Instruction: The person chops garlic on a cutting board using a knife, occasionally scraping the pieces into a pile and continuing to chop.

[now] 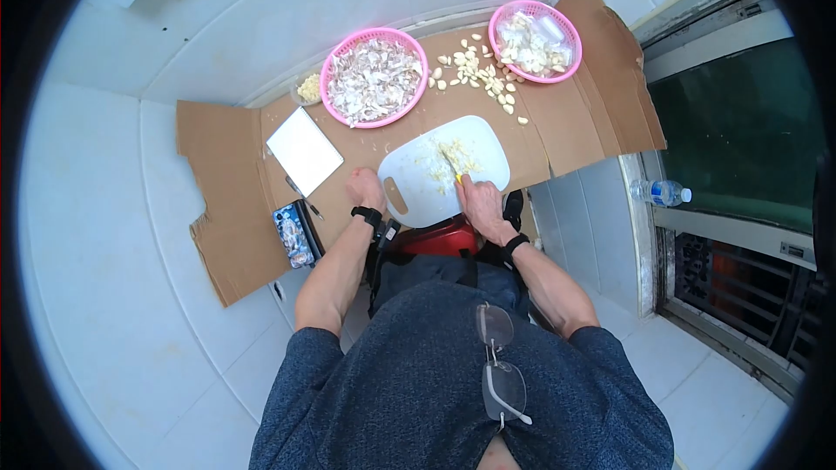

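Note:
A white cutting board [427,202] with a handle slot lies on the cardboard in front of me. Chopped garlic [466,155] is scattered over its upper middle. My right hand [482,207] is closed round the yellow handle of a knife [458,177], whose blade rests among the garlic bits. Beside the board's left edge, my left hand [366,187] is curled into a fist near the cardboard, with nothing visible in it. Peeled garlic cloves [475,68] lie loose beyond the board.
Cardboard [235,183] covers the work surface. A pink basket [325,91] holds garlic skins; another pink basket [576,57] holds cloves and plastic. Also there: a small tub of minced garlic [309,88], a white pad [305,152], a pen [313,209], a phone [294,235]. A water bottle [660,193] is at right.

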